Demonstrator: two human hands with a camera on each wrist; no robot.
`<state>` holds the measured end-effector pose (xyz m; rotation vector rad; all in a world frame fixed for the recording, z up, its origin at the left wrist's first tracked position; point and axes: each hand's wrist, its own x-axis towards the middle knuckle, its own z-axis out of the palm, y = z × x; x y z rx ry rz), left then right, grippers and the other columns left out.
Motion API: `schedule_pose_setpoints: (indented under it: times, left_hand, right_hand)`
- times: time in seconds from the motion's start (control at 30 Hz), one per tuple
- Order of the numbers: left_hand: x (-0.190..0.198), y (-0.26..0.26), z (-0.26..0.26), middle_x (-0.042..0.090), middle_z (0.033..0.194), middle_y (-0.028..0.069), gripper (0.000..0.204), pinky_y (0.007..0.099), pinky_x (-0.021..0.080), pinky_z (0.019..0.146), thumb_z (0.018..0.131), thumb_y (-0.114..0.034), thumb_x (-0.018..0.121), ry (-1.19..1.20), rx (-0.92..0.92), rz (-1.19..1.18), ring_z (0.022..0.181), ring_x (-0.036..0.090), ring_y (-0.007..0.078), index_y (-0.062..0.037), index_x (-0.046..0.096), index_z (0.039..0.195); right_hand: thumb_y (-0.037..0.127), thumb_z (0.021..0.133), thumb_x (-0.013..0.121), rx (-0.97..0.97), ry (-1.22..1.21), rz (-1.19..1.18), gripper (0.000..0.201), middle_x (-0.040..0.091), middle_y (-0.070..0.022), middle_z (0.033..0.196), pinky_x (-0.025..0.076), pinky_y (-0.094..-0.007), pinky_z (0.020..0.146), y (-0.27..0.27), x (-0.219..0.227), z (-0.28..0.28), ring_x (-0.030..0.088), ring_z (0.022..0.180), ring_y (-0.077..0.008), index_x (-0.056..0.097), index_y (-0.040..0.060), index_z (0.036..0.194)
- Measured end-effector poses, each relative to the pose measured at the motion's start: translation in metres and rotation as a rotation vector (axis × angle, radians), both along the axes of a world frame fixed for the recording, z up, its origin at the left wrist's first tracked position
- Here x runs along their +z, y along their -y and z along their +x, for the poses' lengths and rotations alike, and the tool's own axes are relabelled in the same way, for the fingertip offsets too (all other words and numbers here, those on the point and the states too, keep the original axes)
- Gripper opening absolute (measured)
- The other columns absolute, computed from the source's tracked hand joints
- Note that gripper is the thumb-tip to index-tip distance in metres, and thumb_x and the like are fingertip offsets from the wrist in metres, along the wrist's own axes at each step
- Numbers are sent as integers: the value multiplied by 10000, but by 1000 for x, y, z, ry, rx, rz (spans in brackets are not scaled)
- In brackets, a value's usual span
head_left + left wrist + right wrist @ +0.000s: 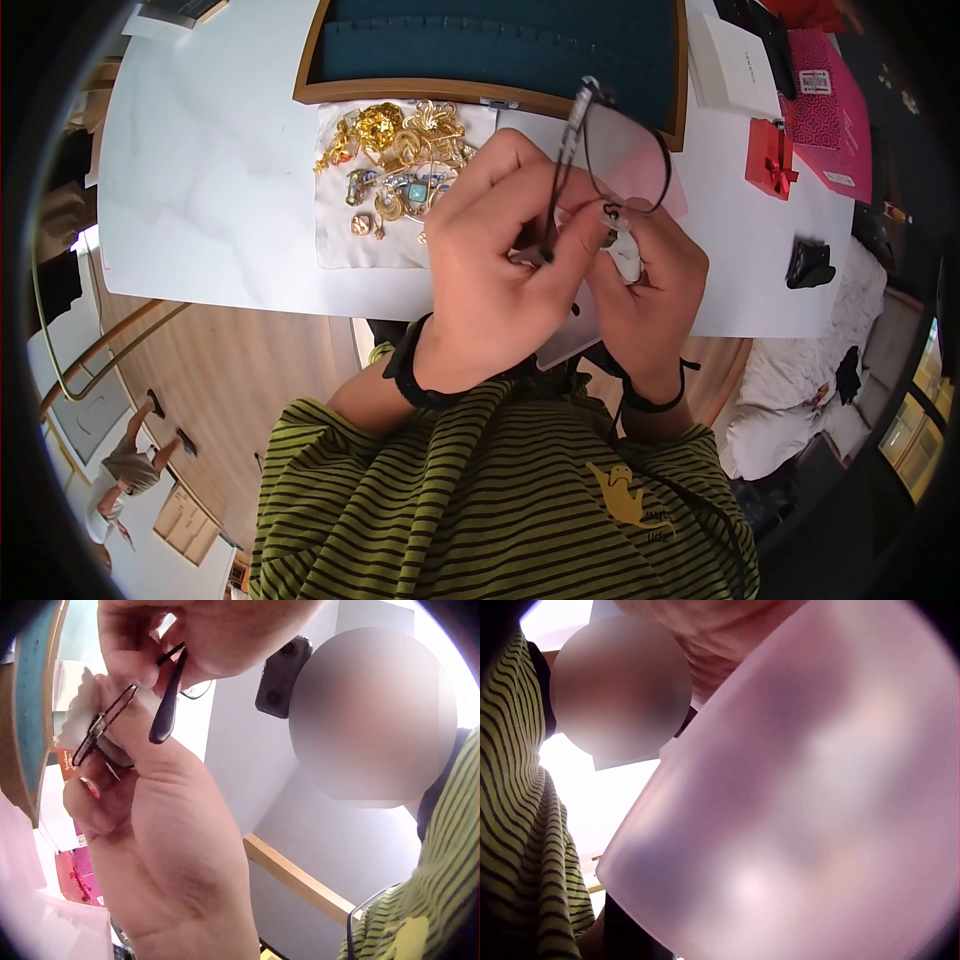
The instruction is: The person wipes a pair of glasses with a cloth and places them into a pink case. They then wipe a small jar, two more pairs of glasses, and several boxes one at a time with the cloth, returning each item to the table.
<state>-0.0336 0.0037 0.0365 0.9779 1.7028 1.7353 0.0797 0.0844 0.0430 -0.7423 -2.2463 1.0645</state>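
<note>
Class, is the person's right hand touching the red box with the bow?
Apart. The head view shows white tabletop between the right hand and the red box.

Two hands are counted, one left hand [500, 275] and one right hand [655, 285], and one pair of glasses [632, 160] is held by them, along with one small white item [625, 260]. On one table [210, 200] are seen one wooden case [400, 93], one white cloth [345, 245], one red gift box [766, 160] and one black pouch [810, 262]. Many jewellery pieces [405, 150] (too tangled to be numbered) are heaped there. One bystander [130, 468] is also seen.
</note>
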Motion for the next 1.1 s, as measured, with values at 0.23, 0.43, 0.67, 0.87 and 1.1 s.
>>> schedule_pose_setpoints:
  times: [0.23,0.43,0.67,0.87,1.1]
  left_hand:
    - [-2,-7,2,552,811,59,78,182,393,432,770,77,631,137,81,56,552,502,61,36,629,836]
    - [3,-6,-5,594,793,65,56,182,394,419,801,56,623,269,80,66,507,509,52,35,610,851]
    - [5,-5,-27,679,868,101,84,190,407,384,878,-36,591,473,-17,-89,427,502,68,32,639,890]
    - [2,-8,-22,677,872,106,78,196,415,384,875,-32,592,524,-72,-96,433,512,74,26,638,901]
    - [-4,-10,-19,634,738,26,97,185,427,415,864,-45,635,628,-83,-11,488,549,51,25,599,921]
  right_hand:
    - [-7,716,677,12,124,45,193,573,-139,741,440,-357,567,-1,11,3,567,656,-302,623,-36,899]
    - [-16,718,656,89,219,117,207,563,-137,708,449,-372,568,-6,20,11,561,638,-317,616,-41,919]
    - [-72,719,506,22,23,79,315,599,-108,727,433,-289,543,-23,16,34,548,563,-180,617,-55,1013]
    - [145,902,539,-3,-9,-228,297,556,-89,840,414,-266,580,-19,18,21,498,640,-142,571,-46,1127]
    - [53,823,613,150,102,-21,231,497,-100,720,381,-286,499,-11,16,11,493,556,-198,616,-50,1029]
